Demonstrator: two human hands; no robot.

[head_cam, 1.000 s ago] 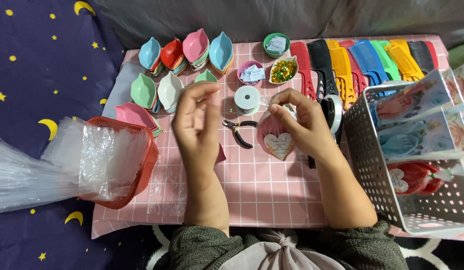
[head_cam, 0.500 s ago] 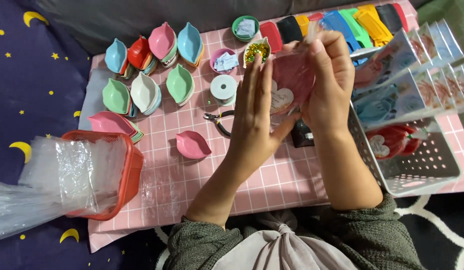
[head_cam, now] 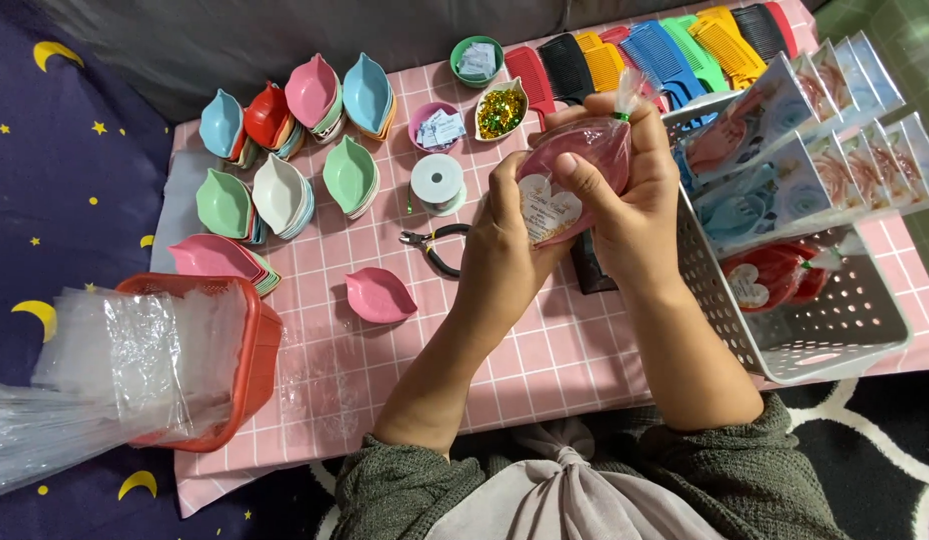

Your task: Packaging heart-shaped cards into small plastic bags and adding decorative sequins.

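Note:
Both my hands hold a pink leaf-shaped dish wrapped in a clear bag (head_cam: 575, 165) with a white heart-shaped tag, lifted above the pink checked mat (head_cam: 545, 360). My left hand (head_cam: 505, 255) supports it from below at the left. My right hand (head_cam: 635, 200) grips it from the right, thumb across the front; the bag's twisted top sticks up by my fingers. A single pink dish (head_cam: 380, 296) lies on the mat to the left, near black pliers (head_cam: 432, 243) and a spool of wire (head_cam: 437, 183).
Stacks of coloured leaf dishes (head_cam: 285, 150) fill the mat's upper left. A red basket of clear bags (head_cam: 185, 360) sits at left. A white basket (head_cam: 815, 320) at right holds wrapped dishes and cards. Combs (head_cam: 665, 50) line the far edge, with small bowls of glitter (head_cam: 501, 112).
My hands have lifted the wrapped dish off the mat and carried it up and to the right, toward the white basket. My view has shifted with them.

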